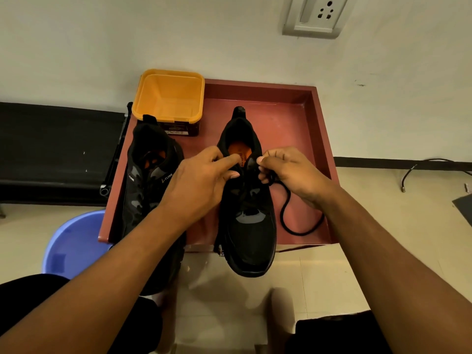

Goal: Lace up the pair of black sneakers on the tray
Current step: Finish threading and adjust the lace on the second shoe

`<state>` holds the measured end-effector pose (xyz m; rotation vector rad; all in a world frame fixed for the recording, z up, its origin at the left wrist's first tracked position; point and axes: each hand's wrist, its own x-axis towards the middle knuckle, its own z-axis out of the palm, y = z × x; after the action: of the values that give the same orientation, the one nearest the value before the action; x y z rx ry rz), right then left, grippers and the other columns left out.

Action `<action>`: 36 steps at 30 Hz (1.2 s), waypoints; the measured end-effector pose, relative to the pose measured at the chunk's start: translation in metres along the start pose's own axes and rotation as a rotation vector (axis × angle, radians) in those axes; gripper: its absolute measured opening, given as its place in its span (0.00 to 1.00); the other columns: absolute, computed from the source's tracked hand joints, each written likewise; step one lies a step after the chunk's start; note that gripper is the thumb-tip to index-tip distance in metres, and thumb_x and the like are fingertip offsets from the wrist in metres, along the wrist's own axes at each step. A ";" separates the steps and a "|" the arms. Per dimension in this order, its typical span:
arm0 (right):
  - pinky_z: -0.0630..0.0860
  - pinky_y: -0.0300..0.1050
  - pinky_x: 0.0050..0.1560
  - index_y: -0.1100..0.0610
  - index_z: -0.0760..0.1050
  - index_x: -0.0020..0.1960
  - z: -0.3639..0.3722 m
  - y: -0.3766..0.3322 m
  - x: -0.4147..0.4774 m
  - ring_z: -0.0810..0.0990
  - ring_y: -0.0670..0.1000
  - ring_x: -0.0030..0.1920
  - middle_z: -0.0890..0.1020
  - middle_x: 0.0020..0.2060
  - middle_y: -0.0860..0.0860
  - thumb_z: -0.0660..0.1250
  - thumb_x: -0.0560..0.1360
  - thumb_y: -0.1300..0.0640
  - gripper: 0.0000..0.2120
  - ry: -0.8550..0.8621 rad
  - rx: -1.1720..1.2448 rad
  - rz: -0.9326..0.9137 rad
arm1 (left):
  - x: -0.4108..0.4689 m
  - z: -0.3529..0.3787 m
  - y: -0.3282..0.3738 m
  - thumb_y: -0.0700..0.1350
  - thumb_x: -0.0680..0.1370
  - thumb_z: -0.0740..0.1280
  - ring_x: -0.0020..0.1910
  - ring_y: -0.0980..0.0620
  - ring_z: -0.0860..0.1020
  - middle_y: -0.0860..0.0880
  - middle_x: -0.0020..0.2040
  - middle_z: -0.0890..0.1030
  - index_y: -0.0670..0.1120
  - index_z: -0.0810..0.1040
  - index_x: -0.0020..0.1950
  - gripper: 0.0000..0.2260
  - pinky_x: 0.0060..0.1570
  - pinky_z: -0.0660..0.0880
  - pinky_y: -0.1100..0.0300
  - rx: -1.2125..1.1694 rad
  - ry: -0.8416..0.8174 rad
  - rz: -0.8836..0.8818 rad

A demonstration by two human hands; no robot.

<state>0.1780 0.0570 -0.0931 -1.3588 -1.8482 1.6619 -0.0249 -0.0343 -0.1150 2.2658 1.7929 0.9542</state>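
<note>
Floor: pale tiles (229,290); both forearms reach in over them from the lower corners.
Basin: blue (74,241), on the floor at the left, just beside the tray's near left corner.
Right shoe: black (249,226) with an orange insole. It lies on the tray with its heel toward the wall and its toe overhanging the near edge.
Left shoe: black (148,180), along the tray's left side, parallel to the right shoe. Its toe is also past the near edge, and the left forearm crosses above its front.
Left hand: (201,180) forefinger stretched out with the thumb below it, both at the left top eyelets of the right shoe; the other fingers are curled. It is black on black there, so I cannot tell whether it pinches anything or only touches.
Right hand: (288,172) fingers clenched round the lace at the shoe's right top eyelets, thumb and forefinger close to the tongue.
Lace: black (282,215); it drops from the right fist into a loose loop on the tray, right of the shoe, and passes under the wrist.
Tray: maroon (281,118) with a raised rim.
Tub: yellow (168,95), open, at the tray's far left corner, just behind the left shoe's heel.
Bench: black (56,149), left of the tray, against the wall.
Socket: (316,15) high on the pale wall, upper right.
Cable: (403,186) on the floor at the far right, by the wall.
</note>
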 end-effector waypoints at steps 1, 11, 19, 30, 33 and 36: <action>0.76 0.43 0.46 0.57 0.76 0.40 0.000 0.000 -0.001 0.80 0.49 0.40 0.81 0.38 0.54 0.62 0.85 0.59 0.14 -0.003 -0.008 0.007 | 0.000 0.000 0.000 0.47 0.82 0.68 0.36 0.47 0.77 0.46 0.47 0.76 0.44 0.81 0.66 0.14 0.32 0.78 0.52 0.005 -0.003 0.016; 0.77 0.45 0.36 0.61 0.80 0.45 -0.018 -0.031 -0.035 0.79 0.50 0.32 0.80 0.32 0.52 0.67 0.84 0.52 0.14 0.043 -0.182 -0.031 | 0.004 -0.007 -0.005 0.34 0.81 0.66 0.41 0.56 0.79 0.53 0.45 0.81 0.49 0.76 0.73 0.22 0.45 0.81 0.54 -0.162 -0.002 -0.090; 0.85 0.47 0.40 0.51 0.78 0.59 0.038 -0.047 -0.111 0.85 0.48 0.38 0.84 0.40 0.48 0.63 0.84 0.62 0.09 -0.200 -0.364 -0.052 | 0.005 -0.044 0.042 0.57 0.81 0.68 0.34 0.44 0.83 0.39 0.39 0.85 0.38 0.85 0.49 0.21 0.37 0.80 0.55 -0.916 -0.322 -0.945; 0.86 0.54 0.46 0.53 0.83 0.43 0.035 -0.036 -0.096 0.86 0.47 0.38 0.86 0.36 0.48 0.72 0.80 0.51 0.09 0.207 -0.390 -0.028 | -0.020 -0.052 0.009 0.42 0.82 0.70 0.32 0.49 0.85 0.46 0.34 0.84 0.43 0.84 0.43 0.08 0.35 0.79 0.57 -0.404 -0.373 -0.819; 0.86 0.56 0.45 0.54 0.83 0.40 0.036 -0.030 -0.078 0.86 0.48 0.35 0.86 0.32 0.50 0.75 0.77 0.47 0.13 0.305 -0.287 0.051 | -0.020 -0.045 0.006 0.43 0.82 0.69 0.32 0.51 0.85 0.46 0.37 0.85 0.46 0.83 0.44 0.08 0.36 0.83 0.55 -0.277 -0.424 -0.791; 0.85 0.51 0.37 0.55 0.82 0.36 0.050 -0.029 -0.067 0.84 0.50 0.30 0.84 0.29 0.52 0.78 0.73 0.40 0.19 0.337 -0.330 0.079 | -0.017 -0.039 0.004 0.47 0.81 0.70 0.34 0.48 0.84 0.47 0.35 0.84 0.49 0.84 0.41 0.09 0.41 0.85 0.49 -0.106 -0.460 -0.717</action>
<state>0.1619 -0.0222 -0.0579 -1.7393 -1.9371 1.1017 -0.0436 -0.0625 -0.0890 1.4141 2.0116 0.3462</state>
